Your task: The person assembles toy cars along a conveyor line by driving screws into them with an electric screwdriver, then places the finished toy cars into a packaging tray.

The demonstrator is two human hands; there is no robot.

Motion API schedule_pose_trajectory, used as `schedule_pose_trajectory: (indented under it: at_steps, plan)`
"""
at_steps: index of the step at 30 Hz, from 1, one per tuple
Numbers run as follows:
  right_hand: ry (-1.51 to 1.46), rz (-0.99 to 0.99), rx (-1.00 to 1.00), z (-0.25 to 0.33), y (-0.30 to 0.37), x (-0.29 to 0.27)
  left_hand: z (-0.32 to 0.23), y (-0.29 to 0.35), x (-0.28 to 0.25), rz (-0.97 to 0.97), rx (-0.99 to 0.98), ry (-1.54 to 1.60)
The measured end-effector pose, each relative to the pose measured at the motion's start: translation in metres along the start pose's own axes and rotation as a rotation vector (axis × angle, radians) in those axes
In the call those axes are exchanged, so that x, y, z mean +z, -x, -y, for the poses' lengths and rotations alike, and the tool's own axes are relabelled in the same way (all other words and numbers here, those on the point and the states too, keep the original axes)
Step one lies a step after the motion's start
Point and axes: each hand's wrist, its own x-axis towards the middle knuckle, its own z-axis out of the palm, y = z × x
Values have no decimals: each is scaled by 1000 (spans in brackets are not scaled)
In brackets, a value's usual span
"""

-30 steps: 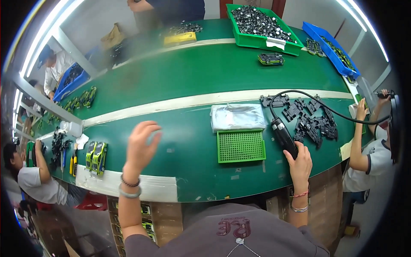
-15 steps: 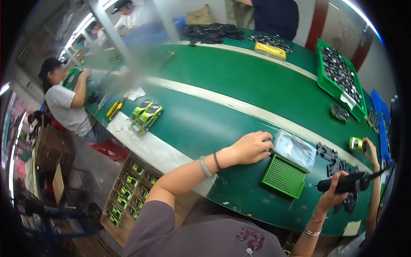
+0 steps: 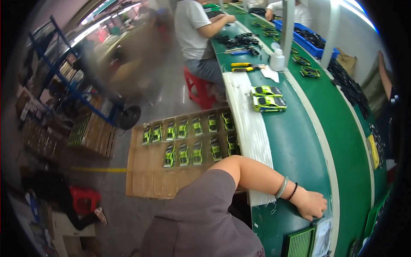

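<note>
Left hand [image 3: 311, 204]: flat on the green desk [image 3: 299, 145], fingers spread, holding nothing.
Right hand: out of view.
Nearest: green perforated plastic tray [image 3: 300, 243], likely light and stiff; grip by its rim.

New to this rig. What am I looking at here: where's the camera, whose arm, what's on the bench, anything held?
There is no machine: a person works with bare hands. The single picture comes from a wide fisheye camera worn on that person's head and looking down, so straight edges bend near the rim. The arm crossing the lower middle is the wearer's own; its left hand, with a pale bangle and a dark bead bracelet at the wrist, rests flat on the green bench and holds nothing. The right hand is out of view. Just below the hand lie a green mesh tray and a clear bag. Further up the bench stand two lime-green toy cars. Beside the bench, on the floor, a cardboard tray holds more such cars in rows. Other people sit at the far end.
</note>
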Motion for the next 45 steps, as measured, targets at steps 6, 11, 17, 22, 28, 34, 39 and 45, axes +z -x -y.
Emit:
schedule_pose_trajectory:
  at_steps: [6,11,17,22,28,34,39,45]
  plan:
    - [-115,70,-39,-11,-11,22,-4,0,-7,25,12,-40]
    - [-192,89,-60,-20,-16,34,-5,-2,-4,19,-1,-55]
    - [-276,109,-90,-28,-18,44,-8,-3,-5,29,-13,-83]
    - [-324,106,-117,-32,-18,44,-9,-2,-6,27,-2,-67]
    - [-370,101,-151,-35,-20,41,-9,-1,-4,11,-1,-79]
    - [-415,96,-178,-39,-19,39,-10,-2,-5,22,-3,-66]
    - [-442,82,-205,-41,-16,33,-12,-1,-7,6,-20,-42]
    - [-486,63,-241,-47,-17,30,-11,-2,-6,18,-26,-49]
